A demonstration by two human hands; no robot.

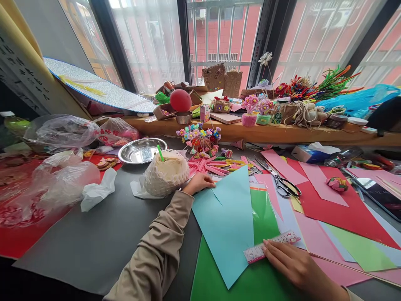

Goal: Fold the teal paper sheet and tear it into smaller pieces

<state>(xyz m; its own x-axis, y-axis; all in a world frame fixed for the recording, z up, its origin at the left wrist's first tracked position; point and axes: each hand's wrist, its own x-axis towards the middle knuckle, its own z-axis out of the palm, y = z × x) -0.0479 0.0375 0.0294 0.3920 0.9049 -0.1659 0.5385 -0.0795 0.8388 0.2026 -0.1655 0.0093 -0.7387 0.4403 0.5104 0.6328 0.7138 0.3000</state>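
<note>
Tabletop (150, 251), dark grey and smooth, spreads beneath the work. Behind it runs a long brown wooden ledge (150, 127) crowded with craft pieces. To the right lies a broad flat red paper sheet (357, 217), among pink and pale green papers. In front of the person, a glossy green sheet (208, 276) lies under a light-blue pointed paper sheet (232, 225), which slants across it and bears a short line near its upper left edge; I cannot tell whether that is a crease or a cut.

Farther back, a round shiny metal plate (138, 151) sits behind a cream-coloured coconut in white foam netting (163, 179).

The right hand (294, 263) has its fingers bunched closely together, the thumb hidden. The left hand (200, 184) has curled fingers at the blue sheet's upper left edge; whether they pinch or merely press it I cannot tell.

Black-handled metal scissors (277, 177) rest among the papers. A white-and-pink patterned ruler (288, 237), held by the right hand, overlaps the blue sheet's lower right edge.
</note>
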